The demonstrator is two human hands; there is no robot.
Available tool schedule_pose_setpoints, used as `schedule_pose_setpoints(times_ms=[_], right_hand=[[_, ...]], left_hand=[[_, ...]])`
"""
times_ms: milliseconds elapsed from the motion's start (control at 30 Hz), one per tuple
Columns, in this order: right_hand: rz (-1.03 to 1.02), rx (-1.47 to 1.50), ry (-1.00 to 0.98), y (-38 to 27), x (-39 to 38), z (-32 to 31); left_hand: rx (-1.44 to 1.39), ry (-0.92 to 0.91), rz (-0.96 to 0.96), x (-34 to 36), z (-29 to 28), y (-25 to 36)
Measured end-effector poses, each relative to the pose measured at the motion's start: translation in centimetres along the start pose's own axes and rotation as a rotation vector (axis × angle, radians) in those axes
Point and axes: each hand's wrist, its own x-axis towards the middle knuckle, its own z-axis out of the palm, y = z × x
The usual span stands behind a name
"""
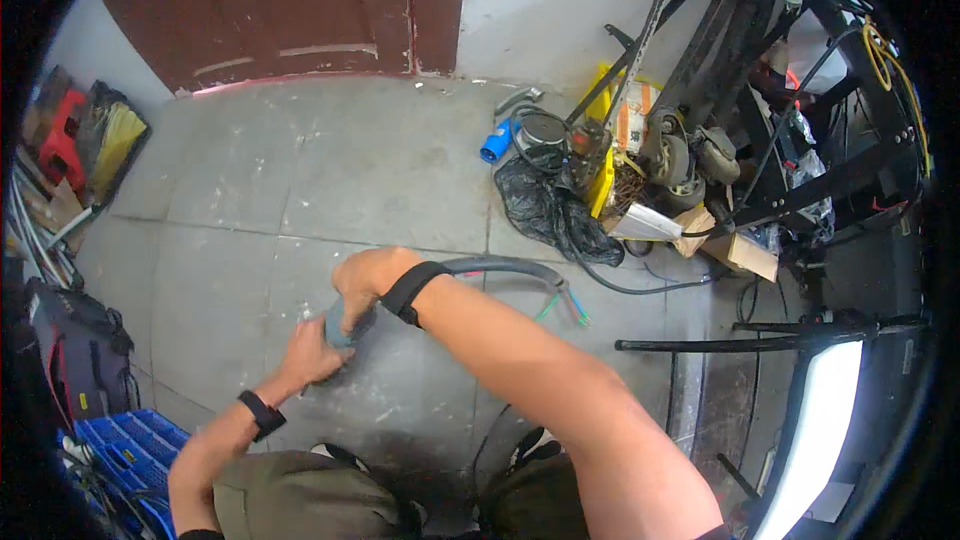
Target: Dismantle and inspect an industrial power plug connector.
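Low over the grey floor, my left hand [315, 351] and my right hand [370, 278] are close together, both closed around a grey-blue, roughly cylindrical piece [338, 328]. Fingers cover most of it, so its exact kind is unclear. From behind my right wrist a thick dark grey cable [508, 265] curves out to the right over the tiles. Thin green and blue wires [578, 310] fan out of its stripped end. Whether the cable joins the held piece is hidden by my right hand.
A blue plug [495, 143] and a black plastic bag [535, 202] lie ahead on the right, beside castors [672, 155] and black metal frames. A blue crate [130, 440] and a dark bag [75, 350] stand at left. A brown door [290, 0] is at the back.
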Motion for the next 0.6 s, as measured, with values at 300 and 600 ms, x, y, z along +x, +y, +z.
schedule_pose_setpoints(times_ms=[300,600], right_hand=[[0.074,-0.220,0.409,1.0,1.2,-2.6],[0.197,-0.331,0.377,3.4,-1.0,-2.6]], left_hand=[[0.207,-0.300,-0.049,9.4,-11.8,6.9],[0.155,0.008,0.040,9.1,-6.8,8.3]])
